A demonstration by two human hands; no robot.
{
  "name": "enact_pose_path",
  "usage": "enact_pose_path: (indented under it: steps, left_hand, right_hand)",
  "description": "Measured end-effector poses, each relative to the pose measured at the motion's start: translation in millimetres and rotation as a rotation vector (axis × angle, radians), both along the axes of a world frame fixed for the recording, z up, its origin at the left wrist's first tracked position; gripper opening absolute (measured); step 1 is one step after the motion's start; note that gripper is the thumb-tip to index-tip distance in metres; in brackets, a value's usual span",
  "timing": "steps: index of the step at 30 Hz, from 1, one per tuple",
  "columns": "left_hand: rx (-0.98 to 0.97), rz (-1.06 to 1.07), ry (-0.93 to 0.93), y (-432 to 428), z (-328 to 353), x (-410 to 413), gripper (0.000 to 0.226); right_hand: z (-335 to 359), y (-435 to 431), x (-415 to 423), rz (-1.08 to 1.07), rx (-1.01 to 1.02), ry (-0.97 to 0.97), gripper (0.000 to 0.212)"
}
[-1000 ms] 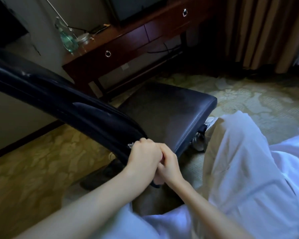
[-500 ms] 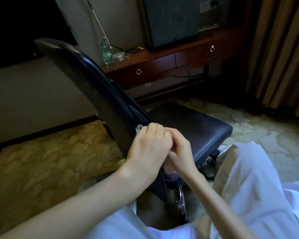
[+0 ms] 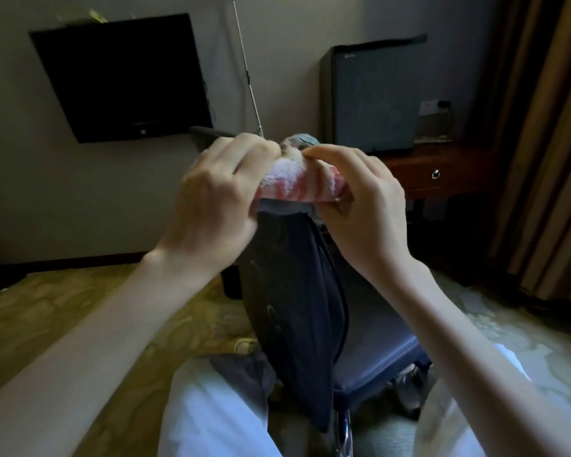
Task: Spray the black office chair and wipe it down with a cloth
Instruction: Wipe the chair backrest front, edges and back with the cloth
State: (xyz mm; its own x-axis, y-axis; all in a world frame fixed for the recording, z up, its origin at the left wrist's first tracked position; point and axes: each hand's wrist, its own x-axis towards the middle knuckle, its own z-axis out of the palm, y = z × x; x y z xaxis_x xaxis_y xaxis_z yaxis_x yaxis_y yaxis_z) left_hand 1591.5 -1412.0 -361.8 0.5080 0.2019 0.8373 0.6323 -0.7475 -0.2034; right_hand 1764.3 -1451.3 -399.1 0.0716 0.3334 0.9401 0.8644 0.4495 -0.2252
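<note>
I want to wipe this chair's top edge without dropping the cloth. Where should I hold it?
Probably take the cloth at both ends from above, as the left hand and right hand do: it lies draped over the narrow top edge of the backrest, so fingers curling down either side pin it.

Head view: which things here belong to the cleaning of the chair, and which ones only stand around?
Belong to the job: black office chair; cloth on top of its backrest; left hand and right hand, both gripping the cloth.

Only standing around: television on the wall; small fridge; wooden desk; curtain.
</note>
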Motion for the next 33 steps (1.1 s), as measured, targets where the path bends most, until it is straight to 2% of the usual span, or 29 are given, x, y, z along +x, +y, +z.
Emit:
enact_pose_path:
  steps: [4,7,12,17,22,27,33]
  left_hand:
    - [0.058,0.044,-0.182,29,7,-21,0.024]
    - [0.037,-0.017,-0.255,57,7,-24,0.020]
    - [-0.096,-0.267,-0.309,75,-1,-11,0.025]
    - [-0.103,-0.343,-0.243,74,3,-8,0.027]
    - [-0.131,-0.392,-0.209,57,0,14,0.027]
    - [-0.071,-0.412,-0.208,28,-7,55,0.026]
    - [0.062,-0.460,-0.187,5,-3,113,0.027]
  right_hand:
    - [28,-2,-27,-0.145,0.056,-0.270,0.037]
    - [42,11,-41,-0.266,0.004,-0.375,0.036]
    - [42,19,-38,-0.301,-0.101,-0.368,0.042]
    - [40,9,-26,-0.320,-0.109,-0.400,0.046]
    - [36,-14,2,-0.283,-0.097,-0.366,0.042]
    - [27,-42,44,-0.305,-0.066,-0.319,0.043]
    - [12,-61,89,-0.465,0.078,-0.326,0.032]
